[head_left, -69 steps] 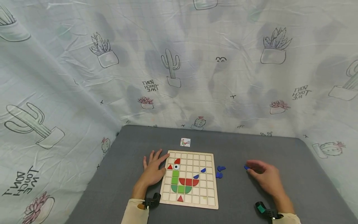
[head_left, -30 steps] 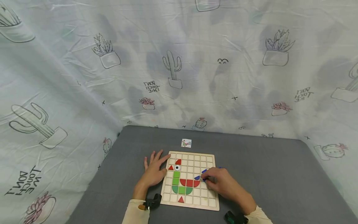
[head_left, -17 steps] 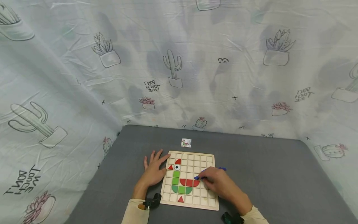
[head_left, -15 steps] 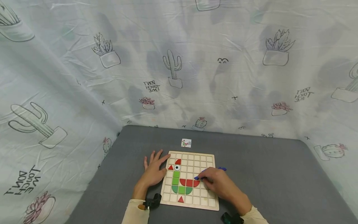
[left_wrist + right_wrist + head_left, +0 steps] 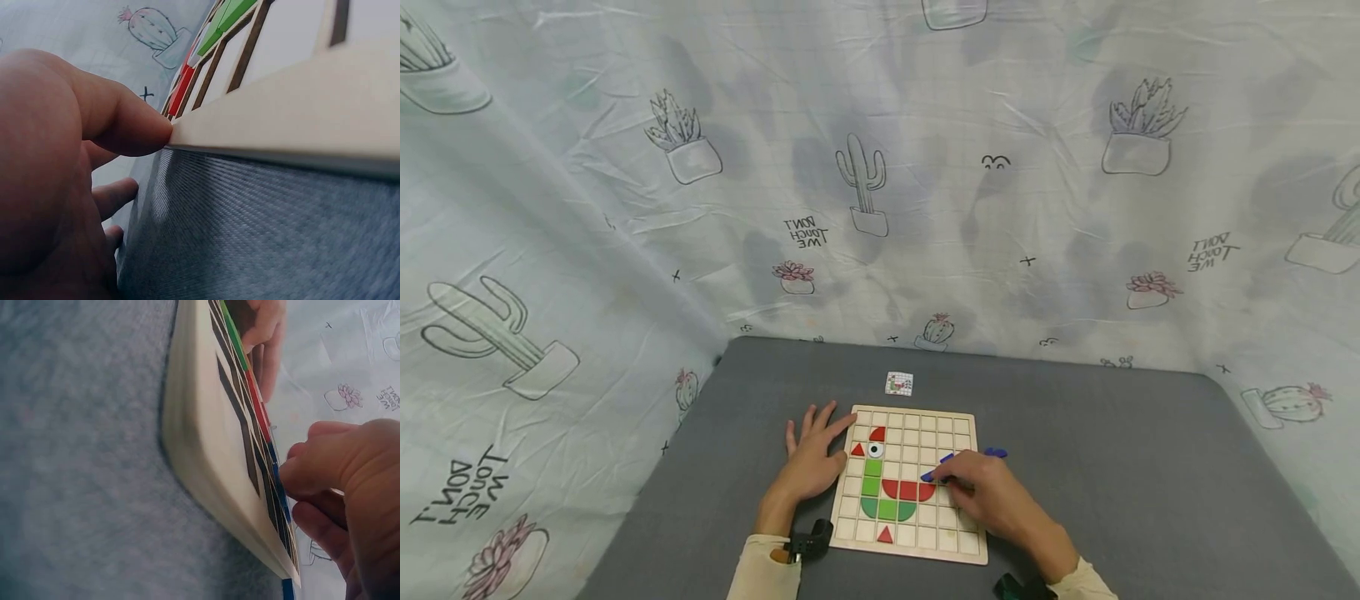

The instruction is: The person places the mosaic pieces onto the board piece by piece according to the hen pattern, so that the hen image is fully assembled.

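A wooden grid board (image 5: 917,533) lies on the grey table, bearing red, green and blue shaped pieces. My left hand (image 5: 808,462) rests at the board's left side, index fingertip on the upper left corner; in the left wrist view the thumb (image 5: 140,128) touches the board's edge. Over the right half is my right hand (image 5: 996,492), fingers bent, fingertips against the small blue piece (image 5: 927,477) beside the red row (image 5: 908,490). Another blue piece (image 5: 946,457) sits just above the fingers. The right wrist view shows blue (image 5: 285,506) by the thumb; whether anything is pinched is hidden.
Several loose blue pieces (image 5: 996,452) lie right of the board, partly behind my right hand. A small picture card (image 5: 898,383) lies beyond the board. A patterned curtain (image 5: 925,208) hangs behind the table.
My right hand has come left from the table with a blue piece and is now over the board; in the last half second its fingertips shifted slightly. The left hand has stayed put.
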A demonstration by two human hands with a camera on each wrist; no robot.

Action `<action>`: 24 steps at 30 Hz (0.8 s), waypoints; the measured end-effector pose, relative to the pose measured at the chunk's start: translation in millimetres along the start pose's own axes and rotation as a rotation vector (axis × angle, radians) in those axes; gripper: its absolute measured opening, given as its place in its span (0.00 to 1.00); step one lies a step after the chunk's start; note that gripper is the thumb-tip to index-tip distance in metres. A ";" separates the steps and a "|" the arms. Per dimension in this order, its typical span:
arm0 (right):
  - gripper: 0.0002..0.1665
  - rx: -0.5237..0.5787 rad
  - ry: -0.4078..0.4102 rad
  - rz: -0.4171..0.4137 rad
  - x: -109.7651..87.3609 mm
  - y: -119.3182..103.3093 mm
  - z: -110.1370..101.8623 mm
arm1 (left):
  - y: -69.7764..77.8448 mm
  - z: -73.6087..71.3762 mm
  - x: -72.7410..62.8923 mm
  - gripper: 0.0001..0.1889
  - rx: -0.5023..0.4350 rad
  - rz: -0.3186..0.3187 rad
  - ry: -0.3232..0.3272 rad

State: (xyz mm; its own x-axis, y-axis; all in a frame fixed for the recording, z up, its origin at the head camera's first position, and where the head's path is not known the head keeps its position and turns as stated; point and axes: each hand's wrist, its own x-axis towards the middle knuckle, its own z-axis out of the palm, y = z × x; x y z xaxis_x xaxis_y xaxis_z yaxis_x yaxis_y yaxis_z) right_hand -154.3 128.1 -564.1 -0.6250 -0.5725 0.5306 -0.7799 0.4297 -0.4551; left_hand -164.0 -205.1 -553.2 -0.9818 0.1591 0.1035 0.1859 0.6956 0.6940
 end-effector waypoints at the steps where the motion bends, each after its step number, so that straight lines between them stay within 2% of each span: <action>1: 0.20 0.007 0.015 -0.007 -0.7 0.1 -0.3 | -0.1 -0.1 -0.3 0.35 0.001 -0.002 -0.001; 5: 0.22 0.015 0.085 0.022 -5.5 2.9 -8.9 | -0.3 -0.3 -0.8 0.35 0.002 -0.003 -0.002; 10: 0.22 -0.014 0.143 0.191 -17.3 13.4 -31.4 | -0.5 0.1 -0.7 0.34 0.012 -0.005 -0.002; 14: 0.20 -0.016 0.146 0.301 -28.8 23.3 -45.9 | 0.2 0.3 -0.7 0.34 0.021 -0.009 -0.003; 20: 0.21 0.030 0.105 0.356 -43.9 30.2 -52.4 | 2.5 -1.0 -1.1 0.34 0.014 -0.011 0.000; 24: 0.21 0.064 0.103 0.360 -52.1 30.0 -53.2 | 3.5 -0.6 -1.3 0.34 0.014 -0.016 0.004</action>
State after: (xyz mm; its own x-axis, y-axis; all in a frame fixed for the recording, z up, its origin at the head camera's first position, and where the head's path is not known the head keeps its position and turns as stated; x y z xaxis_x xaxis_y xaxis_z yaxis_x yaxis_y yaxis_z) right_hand -146.9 207.9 -567.4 -0.8613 -0.3182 0.3961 -0.5080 0.5447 -0.6673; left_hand -162.1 -203.3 -550.5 -0.9848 0.1450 0.0952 0.1704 0.7075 0.6859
